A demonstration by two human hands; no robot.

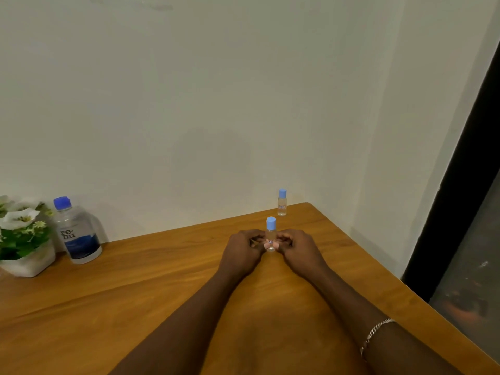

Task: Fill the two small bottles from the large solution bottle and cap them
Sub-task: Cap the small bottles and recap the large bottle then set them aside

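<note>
Surroundings: potted white-flowered plant [23, 234] at far left of the brown wooden worktop [140, 280], just beside the large clear blue-capped solution bottle [78, 234]. Mid-worktop, a small clear bottle [270, 232] with pale-blue cap stands upright; fingers [256, 239] of left hand [240, 253] and right hand [300, 253] pinch its lower body, covering its sides. Second small bottle [282, 203] stands upright near the wall. Count: one large, two small.

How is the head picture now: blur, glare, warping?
Head view: soft, the label on the small clear blue-capped bottle between left hand and right hand unreadable; wide-angle bends the dark window frame; light even, no glare, faint shadow on the pale wall.
</note>
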